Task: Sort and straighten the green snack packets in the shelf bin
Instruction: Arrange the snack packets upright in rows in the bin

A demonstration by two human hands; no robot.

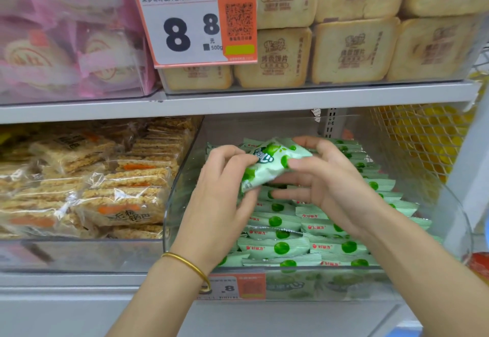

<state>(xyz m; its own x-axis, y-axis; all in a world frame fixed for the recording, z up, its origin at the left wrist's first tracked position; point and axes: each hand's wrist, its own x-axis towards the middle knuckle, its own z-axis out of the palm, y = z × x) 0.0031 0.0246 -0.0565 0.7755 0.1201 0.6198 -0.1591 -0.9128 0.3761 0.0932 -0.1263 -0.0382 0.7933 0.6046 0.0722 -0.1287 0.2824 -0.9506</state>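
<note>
So one green packet (270, 163) is being held tilted just above the clear bin (180, 185), its lower end gripped in the curled left hand (222, 185) and its top pinched by the half-open right hand (325, 185), probably so it gets squared up with the rows (280, 246) laid inside the bin.

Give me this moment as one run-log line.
left hand: grips lifted green packet | right hand: grips same packet | clear bin: other packets in rows beneath

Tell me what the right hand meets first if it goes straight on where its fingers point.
The green packet that the right hand pinches; just beyond it, probably the left hand.
</note>
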